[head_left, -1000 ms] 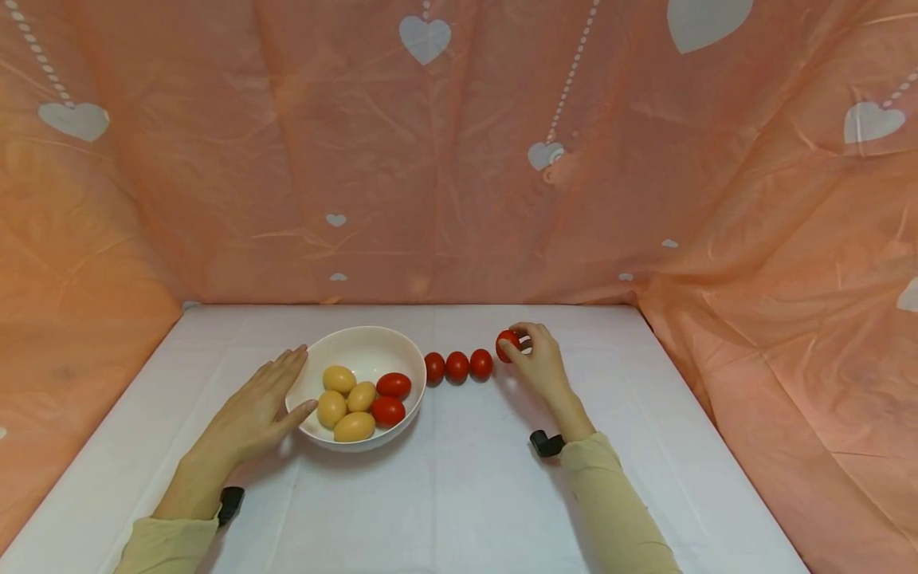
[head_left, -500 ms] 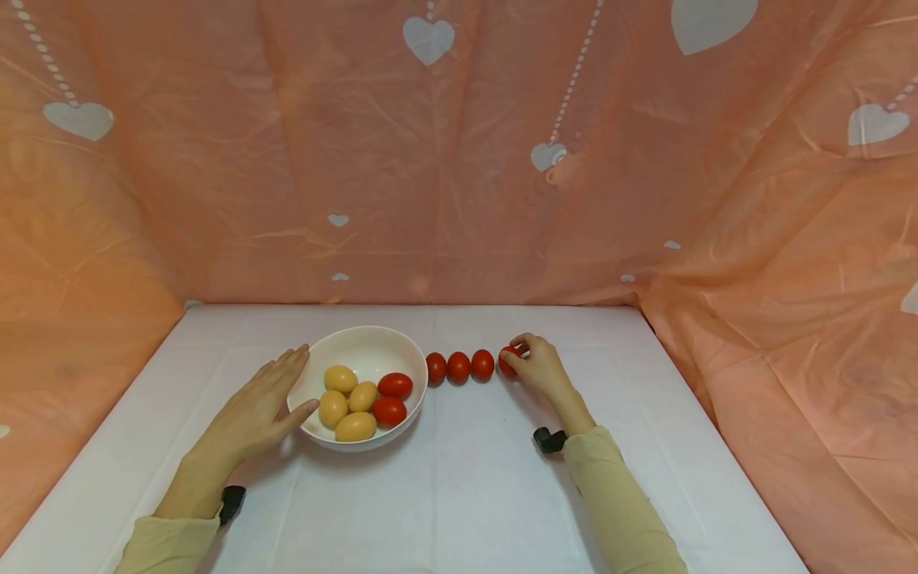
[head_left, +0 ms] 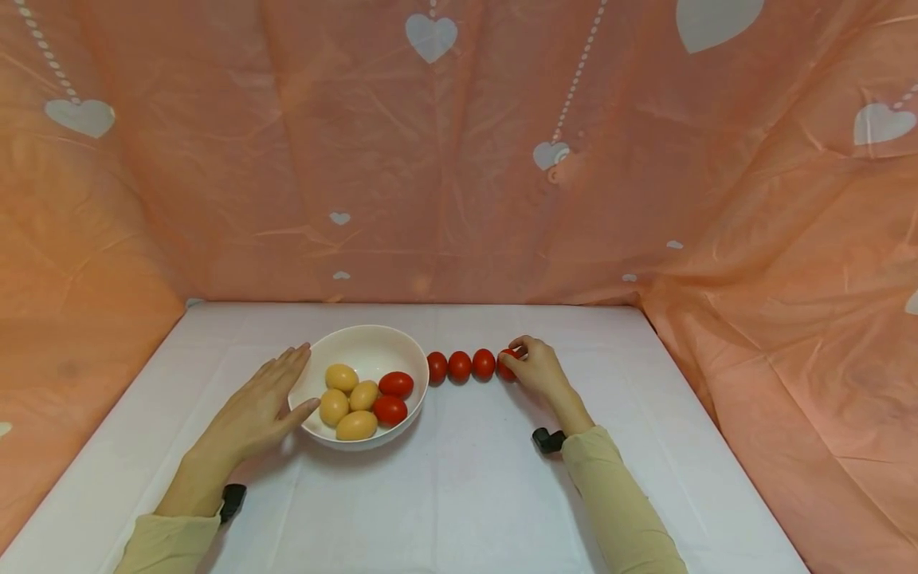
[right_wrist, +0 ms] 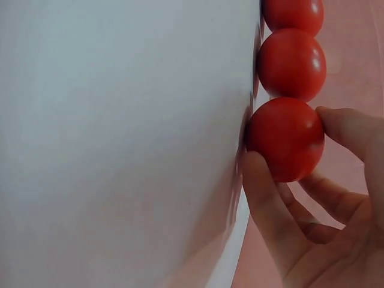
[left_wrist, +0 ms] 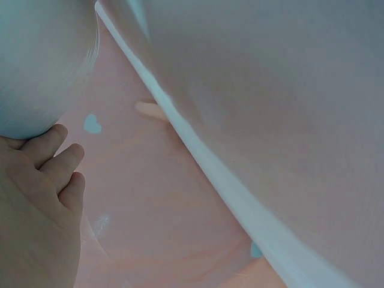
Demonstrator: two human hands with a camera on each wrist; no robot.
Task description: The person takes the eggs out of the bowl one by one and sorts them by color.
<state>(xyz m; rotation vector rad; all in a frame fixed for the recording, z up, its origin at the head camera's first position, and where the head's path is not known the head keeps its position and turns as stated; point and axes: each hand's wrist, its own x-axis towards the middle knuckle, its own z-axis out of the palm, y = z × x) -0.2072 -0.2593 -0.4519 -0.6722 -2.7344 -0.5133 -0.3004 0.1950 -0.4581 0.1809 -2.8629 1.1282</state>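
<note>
My right hand (head_left: pixel 542 371) pinches a glossy red egg (right_wrist: pixel 285 139) between thumb and fingers, low at the tabletop, at the right end of a row. Three more red eggs (head_left: pixel 460 367) stand in that row to its left, reaching to the bowl. In the right wrist view the held egg sits right against its neighbour (right_wrist: pixel 292 65). My left hand (head_left: pixel 251 410) rests with straight fingers along the left side of a white bowl (head_left: pixel 366 339), thumb over the rim. Inside lie several yellow eggs (head_left: pixel 356 426) and two red eggs (head_left: pixel 390 411).
The white-covered table (head_left: pixel 445 502) ends at a far edge just behind the row. Orange cloth (head_left: pixel 459 159) with pale hearts hangs behind and at both sides. A black wrist device (head_left: pixel 548 441) is on the right wrist, another (head_left: pixel 233 502) on the left.
My right hand has lowered the red egg toward the table, into line with the row's right end, still holding it. The left hand and bowl stay put.
</note>
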